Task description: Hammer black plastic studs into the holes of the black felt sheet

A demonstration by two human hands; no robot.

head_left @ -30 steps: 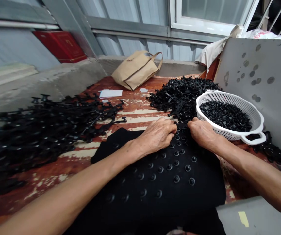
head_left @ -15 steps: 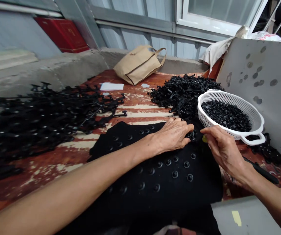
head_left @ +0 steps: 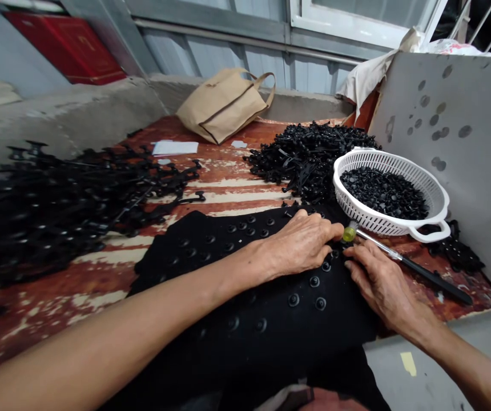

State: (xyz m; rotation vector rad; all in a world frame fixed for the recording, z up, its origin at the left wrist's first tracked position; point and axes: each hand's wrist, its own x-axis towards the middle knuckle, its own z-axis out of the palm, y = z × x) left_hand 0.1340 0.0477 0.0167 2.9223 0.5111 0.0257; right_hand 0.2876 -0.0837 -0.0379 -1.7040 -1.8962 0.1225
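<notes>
A black cloth or pad with round black pieces on it lies in front of me. My left hand rests over its upper part, fingers curled and pressed together; what they hold, if anything, is hidden. Close to its fingertip is the yellow-green head of a small hammer-like tool, whose metal shaft and black handle slant down to the right. Below the shaft is my right hand, its fingers bent in toward the cloth's right edge. Whatever sits between those fingertips is too small to make out.
A white basket of small black pieces stands at the right, beside a grey board. Black parts are heaped behind it and at the left. A tan bag and white paper lie farther back.
My right hand has dropped lower, clear of the yellow-green tool head, and the tool's shaft now shows. My left hand stays over the cloth. The whole view has shifted slightly.
</notes>
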